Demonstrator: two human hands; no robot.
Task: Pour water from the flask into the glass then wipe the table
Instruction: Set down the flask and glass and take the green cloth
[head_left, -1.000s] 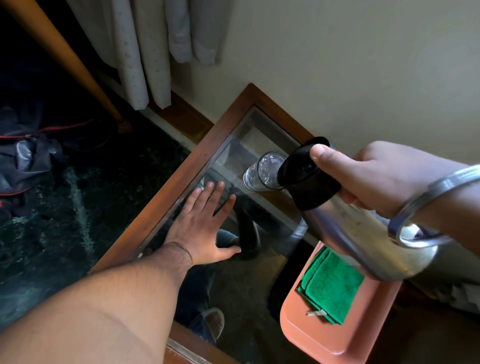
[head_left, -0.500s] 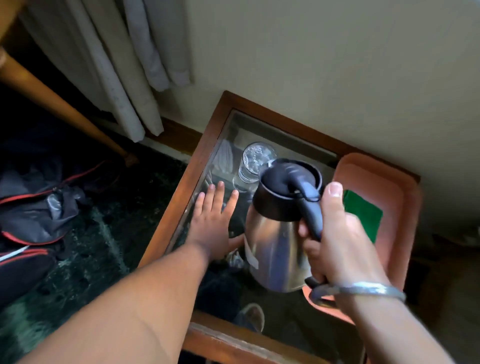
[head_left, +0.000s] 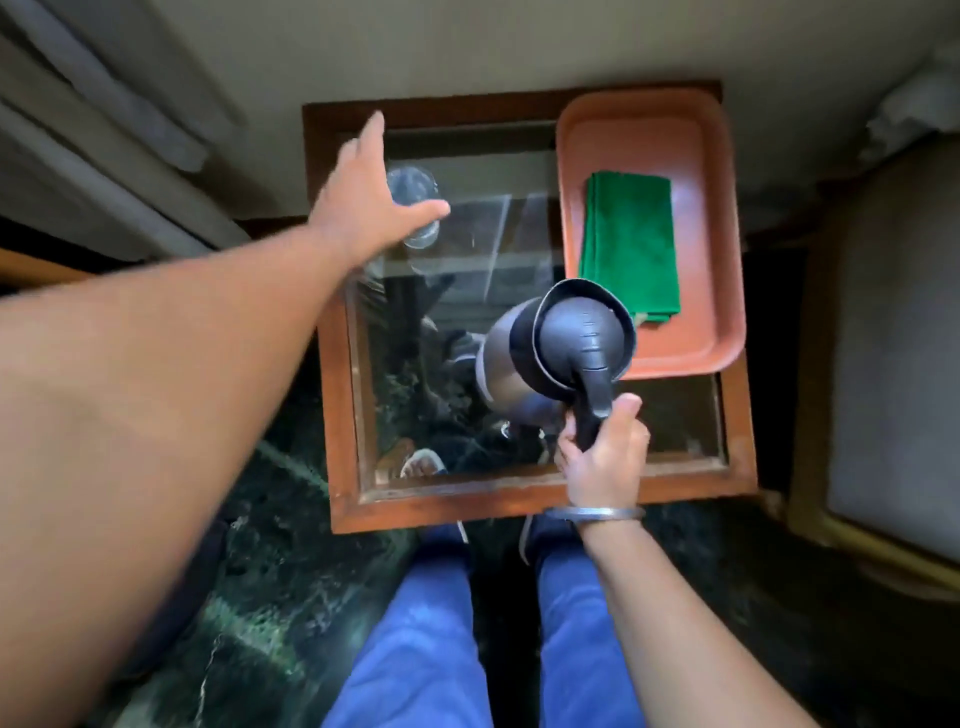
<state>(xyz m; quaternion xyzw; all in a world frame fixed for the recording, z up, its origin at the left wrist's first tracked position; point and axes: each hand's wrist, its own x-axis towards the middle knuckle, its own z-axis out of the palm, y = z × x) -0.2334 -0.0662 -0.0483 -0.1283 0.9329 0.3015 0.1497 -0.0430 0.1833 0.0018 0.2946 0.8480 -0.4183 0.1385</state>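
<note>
A steel flask (head_left: 550, 353) with a black lid and handle stands upright over the glass-topped table (head_left: 343, 395), and my right hand (head_left: 602, 457) grips its handle from the near side. A clear glass (head_left: 415, 200) stands at the table's far left. My left hand (head_left: 363, 202) hovers over the glass with fingers spread, partly covering it; I cannot tell if it touches. A folded green cloth (head_left: 628, 244) lies in an orange tray (head_left: 717, 208) at the table's far right.
The table has a wooden frame and sits against a pale wall (head_left: 467, 47). Curtains (head_left: 104, 130) hang at the left. A cushioned seat (head_left: 893, 332) stands to the right. My legs in blue trousers (head_left: 421, 634) are below, on a dark marbled floor.
My left hand lifted off the table top and reached out over the glass. My right hand brought the flask nearer and to the right, upright. The view swung to look straight down.
</note>
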